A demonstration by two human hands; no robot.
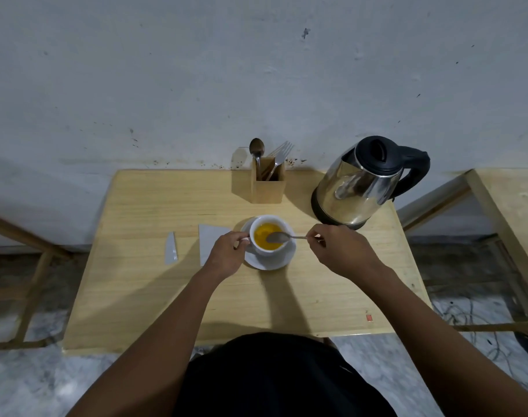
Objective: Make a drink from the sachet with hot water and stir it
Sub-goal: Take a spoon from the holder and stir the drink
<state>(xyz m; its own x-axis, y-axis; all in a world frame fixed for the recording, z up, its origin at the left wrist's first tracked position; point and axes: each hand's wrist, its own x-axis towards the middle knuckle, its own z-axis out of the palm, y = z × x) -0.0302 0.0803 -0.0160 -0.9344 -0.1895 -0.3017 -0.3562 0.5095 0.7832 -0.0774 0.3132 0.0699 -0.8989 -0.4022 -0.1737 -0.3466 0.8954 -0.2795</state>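
A white cup [282,225] holding an orange-yellow drink stands on a white saucer [282,261] in the middle of the wooden table [154,296]. My left hand [226,254] grips the cup's handle on its left side. My right hand [338,249] pinches the handle of a metal spoon [279,237], whose bowl lies over the drink. The opened silver sachet [208,239] lies flat to the left of the cup, partly under my left hand. Its torn-off strip [171,248] lies further left.
A steel electric kettle [359,188] with a black lid and handle stands at the back right. A wooden cutlery holder [267,183] with a spoon and fork stands against the wall behind the cup. Wooden frames flank the table on both sides.
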